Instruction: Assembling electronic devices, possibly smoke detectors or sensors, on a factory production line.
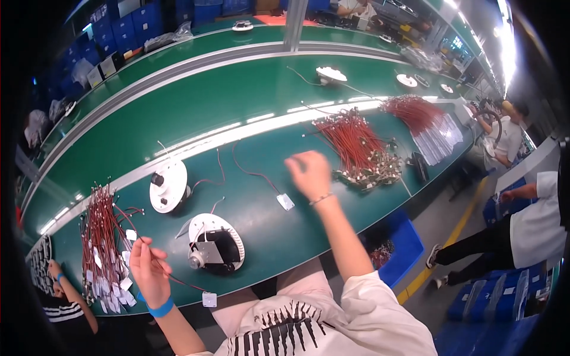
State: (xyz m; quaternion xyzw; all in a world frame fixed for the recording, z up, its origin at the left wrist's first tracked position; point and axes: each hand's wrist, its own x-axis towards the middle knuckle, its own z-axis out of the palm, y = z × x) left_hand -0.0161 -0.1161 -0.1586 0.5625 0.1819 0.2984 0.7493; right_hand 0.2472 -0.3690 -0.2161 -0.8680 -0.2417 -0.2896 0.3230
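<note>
My left hand (149, 273), with a blue band at its wrist, has its fingers closed on a thin red cable (180, 282). A white square piece (209, 299) hangs at the cable's end by the table edge. My right hand (312, 175) is over the table, fingers apart and slightly bent, with nothing visible in it. Nearest to it lies another red cable with a white square end (285, 202). Between my hands are a white round housing with a black lens (168, 187) and a white round unit (217, 243) bearing a metal bracket and black block.
Bundled red cables with white tags (107, 255) lie at left. More red cable bundles (356, 142) lie at right, beside a black object (420, 166). A green conveyor (225, 89) carries white round units (331, 75). A blue bin (404, 249) stands below right. Other people work on both sides.
</note>
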